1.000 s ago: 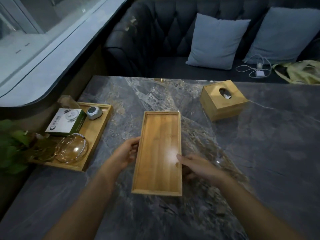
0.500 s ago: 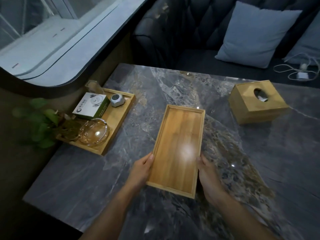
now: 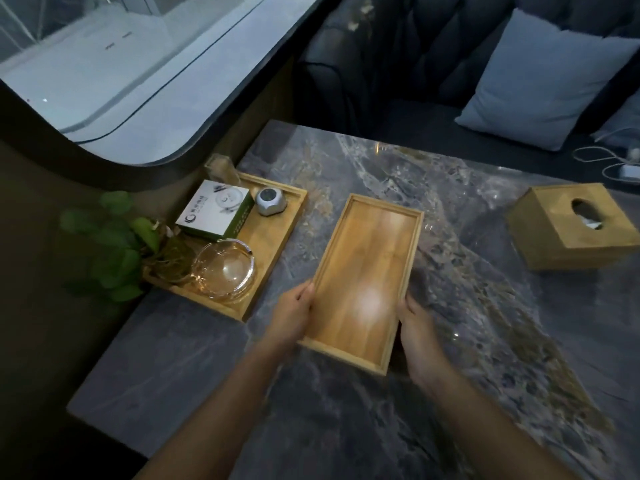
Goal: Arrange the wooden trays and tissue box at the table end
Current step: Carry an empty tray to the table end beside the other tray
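The empty wooden tray (image 3: 367,278) lay on the marble table (image 3: 450,375), its near end caught between both hands — the left hand (image 3: 292,315) pressed against its left long edge, the right hand (image 3: 415,327) against its right, each closed on the rim with fingers curled at the side. The tray was a long, shallow rectangle of pale, smooth wood with a thin raised lip, angled slightly toward the far right. The tabletop was grey stone, veined and glossy. Just left of it sat a second wooden tray (image 3: 273,251) at the table's edge, holding a green-and-white box (image 3: 216,211), a small grey gadget (image 3: 270,201) and a glass ashtray (image 3: 223,271); a leafy plant (image 3: 114,244) crowded its corner. The wooden tissue box (image 3: 571,225) — cube-shaped, oval slot on top — stood well apart at the far right.
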